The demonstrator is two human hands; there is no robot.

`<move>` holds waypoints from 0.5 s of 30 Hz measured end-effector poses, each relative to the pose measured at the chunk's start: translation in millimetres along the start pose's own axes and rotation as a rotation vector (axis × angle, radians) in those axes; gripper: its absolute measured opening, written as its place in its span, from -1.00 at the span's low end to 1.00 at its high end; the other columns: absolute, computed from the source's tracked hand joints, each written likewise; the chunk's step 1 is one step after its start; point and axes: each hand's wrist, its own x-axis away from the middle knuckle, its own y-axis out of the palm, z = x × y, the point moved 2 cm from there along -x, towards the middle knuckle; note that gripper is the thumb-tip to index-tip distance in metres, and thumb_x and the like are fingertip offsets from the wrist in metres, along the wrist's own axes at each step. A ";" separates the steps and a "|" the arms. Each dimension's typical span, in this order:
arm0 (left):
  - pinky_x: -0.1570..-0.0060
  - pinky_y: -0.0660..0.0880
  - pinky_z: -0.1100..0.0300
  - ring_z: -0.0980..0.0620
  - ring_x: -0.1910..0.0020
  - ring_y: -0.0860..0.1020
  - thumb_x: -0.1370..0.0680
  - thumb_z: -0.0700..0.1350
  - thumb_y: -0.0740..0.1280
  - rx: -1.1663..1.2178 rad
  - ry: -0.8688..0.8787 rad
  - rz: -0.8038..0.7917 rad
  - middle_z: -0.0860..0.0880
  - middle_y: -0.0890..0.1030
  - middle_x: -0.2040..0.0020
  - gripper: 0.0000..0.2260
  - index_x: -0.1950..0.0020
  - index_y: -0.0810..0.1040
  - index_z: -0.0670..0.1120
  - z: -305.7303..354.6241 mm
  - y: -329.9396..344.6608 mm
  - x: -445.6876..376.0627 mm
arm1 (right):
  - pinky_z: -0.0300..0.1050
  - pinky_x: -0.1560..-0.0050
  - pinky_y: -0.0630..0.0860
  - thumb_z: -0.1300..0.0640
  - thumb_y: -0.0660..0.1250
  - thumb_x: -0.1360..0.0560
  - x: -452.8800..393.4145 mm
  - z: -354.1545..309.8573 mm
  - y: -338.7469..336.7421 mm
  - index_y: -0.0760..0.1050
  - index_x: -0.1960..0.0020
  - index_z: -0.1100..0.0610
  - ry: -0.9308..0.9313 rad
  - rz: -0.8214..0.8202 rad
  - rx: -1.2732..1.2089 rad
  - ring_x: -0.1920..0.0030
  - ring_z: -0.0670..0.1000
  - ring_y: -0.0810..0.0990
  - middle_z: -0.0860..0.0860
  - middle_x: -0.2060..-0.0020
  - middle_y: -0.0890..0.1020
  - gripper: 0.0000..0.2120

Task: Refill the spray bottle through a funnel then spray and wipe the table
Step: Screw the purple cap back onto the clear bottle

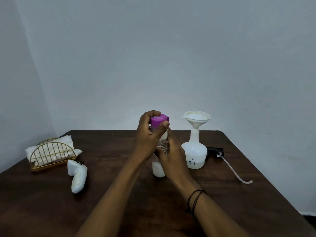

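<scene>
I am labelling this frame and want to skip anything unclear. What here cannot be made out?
All in the head view:
- Middle of the clear bottle: hidden by the left hand and right hand.
- Purple cap: the left hand's fingers cover its far side, so whether it is screwed tight is unknown.
- Marks on the spray bottle: too small to read.
- Trigger head: partly behind the spray bottle.

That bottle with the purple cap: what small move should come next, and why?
Probably twist the purple cap off: the left hand grips it, the right hand holds the bottle, and the funnel already sits in the spray bottle.
</scene>
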 end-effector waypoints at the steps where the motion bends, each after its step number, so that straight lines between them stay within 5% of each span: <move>1: 0.01 0.59 0.19 0.15 -0.06 0.57 -0.41 0.22 0.39 -0.013 -0.007 0.025 0.04 0.56 -0.15 -0.64 -0.15 0.48 0.14 -1.1 1.0 -0.3 | -0.04 -0.23 0.55 0.10 0.40 -0.52 1.1 -0.5 0.0 0.16 -0.56 -0.10 0.004 -0.001 0.002 -0.26 -0.13 0.55 -0.08 -0.28 0.56 -0.30; 5: -0.09 0.59 0.04 0.10 -0.11 0.58 -0.50 0.16 0.34 -0.083 0.011 0.041 0.10 0.59 -0.14 -0.68 -0.20 0.50 0.07 1.1 4.7 -0.1 | -0.02 -0.12 0.61 0.12 0.39 -0.52 3.0 0.1 -2.6 0.26 -0.50 -0.08 0.015 0.006 -0.036 -0.13 -0.12 0.63 -0.08 -0.16 0.63 -0.40; 11: -0.31 0.44 0.21 0.14 -0.33 0.47 -0.65 0.06 0.15 0.013 -0.110 -0.043 0.03 0.45 -0.43 -0.57 -0.53 0.30 0.05 -5.6 10.0 -0.6 | -0.08 -0.11 0.61 0.05 0.38 -0.53 2.5 0.1 -5.1 0.29 -0.45 -0.08 0.028 0.004 -0.043 -0.10 -0.18 0.62 -0.14 -0.13 0.62 -0.47; 15: -0.08 0.49 0.41 0.14 -0.23 0.50 -0.51 0.15 0.28 -0.022 -0.057 0.081 0.03 0.43 -0.30 -0.36 -0.55 0.23 0.02 -1.2 14.0 1.8 | 0.01 -0.17 0.58 0.10 0.36 -0.53 1.9 2.6 -2.9 0.29 -0.47 -0.04 0.042 -0.012 -0.017 -0.18 -0.13 0.60 -0.10 -0.19 0.61 -0.46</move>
